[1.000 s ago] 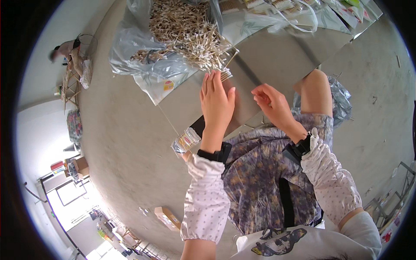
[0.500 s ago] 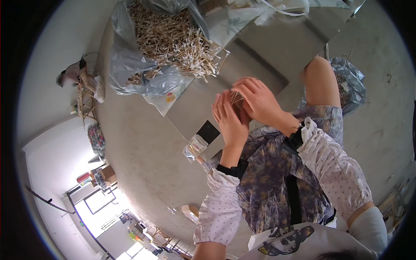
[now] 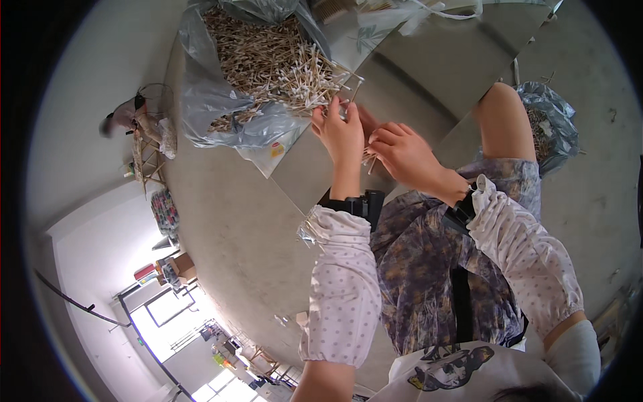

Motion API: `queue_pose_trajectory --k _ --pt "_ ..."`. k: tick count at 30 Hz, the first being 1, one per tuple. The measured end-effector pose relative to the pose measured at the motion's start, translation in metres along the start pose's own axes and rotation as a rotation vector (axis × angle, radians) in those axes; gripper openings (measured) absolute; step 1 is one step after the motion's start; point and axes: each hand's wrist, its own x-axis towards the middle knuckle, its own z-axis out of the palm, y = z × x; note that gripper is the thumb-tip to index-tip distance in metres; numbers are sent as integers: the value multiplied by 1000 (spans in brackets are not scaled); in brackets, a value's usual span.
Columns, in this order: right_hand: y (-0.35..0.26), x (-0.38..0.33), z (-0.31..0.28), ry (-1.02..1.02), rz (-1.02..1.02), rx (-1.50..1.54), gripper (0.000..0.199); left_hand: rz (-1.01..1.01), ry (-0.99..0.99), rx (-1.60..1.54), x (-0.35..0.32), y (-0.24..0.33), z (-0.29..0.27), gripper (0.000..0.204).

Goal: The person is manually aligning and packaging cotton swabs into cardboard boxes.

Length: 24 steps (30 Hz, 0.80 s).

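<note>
A big heap of cotton swabs (image 3: 268,63) with thin wooden-looking sticks and white tips spills from a grey plastic bag (image 3: 201,100) at the far left of the shiny table (image 3: 462,60). At the heap's near edge, my left hand (image 3: 343,137) reaches out with its fingers apart; its fingertips are by the loose swabs, and whether they touch any I cannot make out. Closer to me, my right hand (image 3: 407,155) is closed around a small bundle of cotton swabs (image 3: 368,161), whose stick ends poke out below its fingers.
Another grey plastic bag (image 3: 559,127) with swabs or sticks stands on the floor right of my knee. White plastic packaging (image 3: 429,17) lies at the table's far side. In the left background a person (image 3: 124,117) sits by a wooden stand (image 3: 151,161). Cardboard boxes (image 3: 181,266) stand further back.
My left hand has left the bundle and moved forward to the swab heap. My right hand keeps the bundle, slightly lower. My left forearm now covers the black pad and clear pack beside the table.
</note>
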Motion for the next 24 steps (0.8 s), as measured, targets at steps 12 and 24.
queue_pose_trajectory --k 12,24 --pt "1 1 -9 -111 10 16 16 235 -47 -88 -112 -29 -41 35" --pt "-6 0 -2 -34 12 3 29 86 -32 -332 -96 -35 -40 64"
